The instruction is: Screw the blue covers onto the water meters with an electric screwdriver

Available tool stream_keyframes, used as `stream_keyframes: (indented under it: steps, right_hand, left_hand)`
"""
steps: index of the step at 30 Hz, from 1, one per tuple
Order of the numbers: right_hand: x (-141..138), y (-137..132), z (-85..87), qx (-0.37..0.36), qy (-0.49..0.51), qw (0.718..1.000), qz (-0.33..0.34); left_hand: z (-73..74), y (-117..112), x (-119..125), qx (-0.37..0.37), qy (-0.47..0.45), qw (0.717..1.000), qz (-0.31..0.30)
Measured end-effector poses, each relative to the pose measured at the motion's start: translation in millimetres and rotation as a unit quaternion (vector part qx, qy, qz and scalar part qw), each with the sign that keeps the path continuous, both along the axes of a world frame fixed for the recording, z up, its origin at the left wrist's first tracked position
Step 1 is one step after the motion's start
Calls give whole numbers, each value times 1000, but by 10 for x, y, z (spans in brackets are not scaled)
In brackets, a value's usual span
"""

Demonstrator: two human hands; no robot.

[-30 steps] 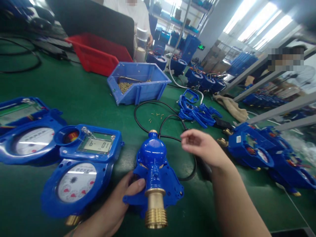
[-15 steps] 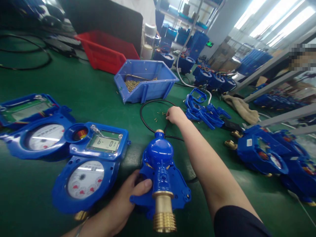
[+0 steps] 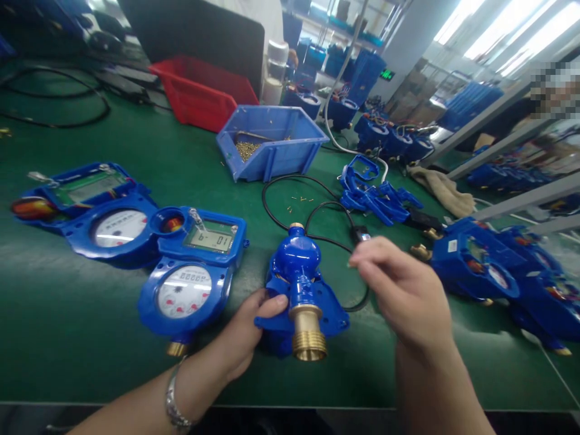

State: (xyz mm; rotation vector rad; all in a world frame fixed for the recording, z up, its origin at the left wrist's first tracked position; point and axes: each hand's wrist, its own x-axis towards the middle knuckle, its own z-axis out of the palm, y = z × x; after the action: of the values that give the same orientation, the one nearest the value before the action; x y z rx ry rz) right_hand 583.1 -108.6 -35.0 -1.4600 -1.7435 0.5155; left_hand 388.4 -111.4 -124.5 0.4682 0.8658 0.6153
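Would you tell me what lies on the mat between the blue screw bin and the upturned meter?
In the head view, between bin and meter: a looped black cable and loose brass screws.

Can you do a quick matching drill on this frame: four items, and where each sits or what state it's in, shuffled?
Items:
1. blue bin
2. red bin
3. meter body
4. beige cloth

Places or states:
A. held at its edge by the left hand
B. far left of the blue bin, by a dark panel
C. holds small brass screws
D. lies right of the loose blue brackets

Pairs: 1-C, 2-B, 3-A, 4-D
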Motion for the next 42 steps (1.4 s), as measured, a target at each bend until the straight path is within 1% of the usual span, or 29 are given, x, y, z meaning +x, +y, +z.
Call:
stream_keyframes:
  steps: [1, 3, 4, 6, 9, 11, 14, 18, 21, 23, 25, 26, 27, 28, 29, 30, 31, 33, 36, 38, 39, 40, 42]
  right_hand:
    - [-71, -256, -2, 3, 6, 1000, -22]
    - [-242, -665, -90, 14, 3, 996, -85]
    - [-335, -807, -162, 16, 4, 994, -105]
    - [-514, -967, -316, 10, 18, 992, -121]
    - [-715, -996, -488, -8, 32, 992, -123]
    - [-779, -963, -531, -17, 16, 991, -134]
    - [-787, -923, -512, -29, -25, 989, -142]
    - [-774, -876, -462, -38, -68, 988, -135]
    - [-814, -857, -450, -61, -77, 986, -138]
    - [-814, -871, -422, -80, -65, 984, -145]
    - [-722, -887, -358, -111, -41, 983, -143]
    - [-627, -880, -317, -131, -32, 979, -150]
    - [-498, -852, -276, -149, -35, 972, -179]
    - [-340, -799, -244, -162, -49, 959, -226]
    - [-162, -716, -228, -165, -74, 940, -289]
    - [25, -606, -234, -161, -120, 907, -371]
    - [206, -475, -266, -154, -144, 889, -407]
    - [514, -189, -401, -163, -173, 879, -414]
    - [781, 138, -670, -188, -168, 886, -389]
    - [870, 223, -779, -183, -140, 899, -372]
    - [906, 227, -788, -172, -121, 907, -366]
    - [942, 210, -762, -155, -99, 914, -361]
    - [1004, 131, -609, -113, -44, 927, -355]
  left_hand:
    - [-4, -8, 4, 4, -3, 1000, -1]
    - [-10, -28, 15, 9, -5, 1000, -1]
    - [-9, -39, 22, 11, -4, 1000, 1]
    - [2, -58, 39, 15, 5, 1000, 4]
    - [40, -72, 65, 19, 22, 1000, 3]
    - [68, -74, 78, 17, 32, 999, 3]
    - [93, -75, 88, 14, 34, 999, 6]
    - [101, -80, 89, 10, 35, 999, 10]
    - [109, -81, 86, 13, 33, 999, 9]
    - [115, -78, 83, 11, 35, 999, 8]
    - [118, -75, 78, 4, 35, 999, 4]
    - [118, -73, 75, -1, 33, 999, 2]
    - [117, -72, 72, -7, 32, 999, -1]
    - [114, -71, 70, -12, 32, 999, -3]
    - [109, -71, 67, -14, 33, 999, -3]
    - [104, -70, 64, -13, 34, 999, -3]
    - [99, -69, 61, -10, 33, 999, -3]
    - [94, -65, 51, -1, 32, 999, -9]
    - [107, -63, 20, 6, 37, 999, -34]
    - [127, -69, -12, 9, 42, 998, -50]
    - [137, -72, -28, 8, 42, 998, -56]
    - [145, -76, -43, 8, 38, 997, -60]
    - [156, -79, -62, 12, 29, 997, -67]
